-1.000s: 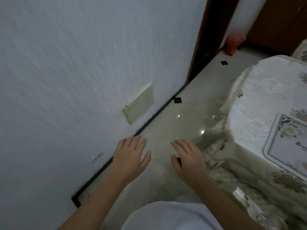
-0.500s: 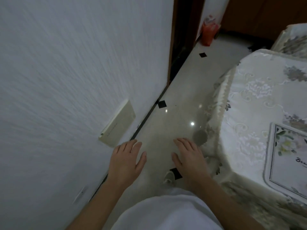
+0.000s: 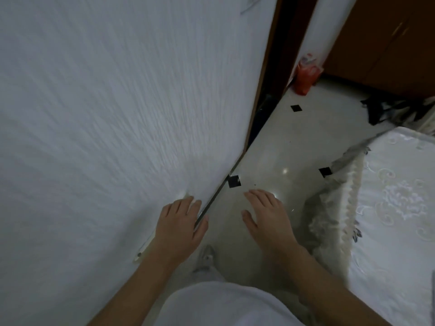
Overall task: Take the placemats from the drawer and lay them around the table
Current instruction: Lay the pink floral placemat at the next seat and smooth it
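Table edge (image 3: 353, 196) and wall (image 3: 117, 114) bound a floor strip (image 3: 282, 147); left hand (image 3: 181, 227) and right hand (image 3: 268, 220) hover, fingers straight

One left hand (image 3: 180, 228), one right hand (image 3: 268, 222), one table (image 3: 397, 231), one red bag (image 3: 306, 76), three black tiles (image 3: 234, 181)

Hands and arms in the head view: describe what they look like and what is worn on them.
The left hand and the right hand are bare, with no gloves. No ring, watch or bracelet shows on the fingers or wrists. Both forearms are uncovered down to the frame's lower edge, and no sleeve is in view. Between them shows a white garment on the person's body.
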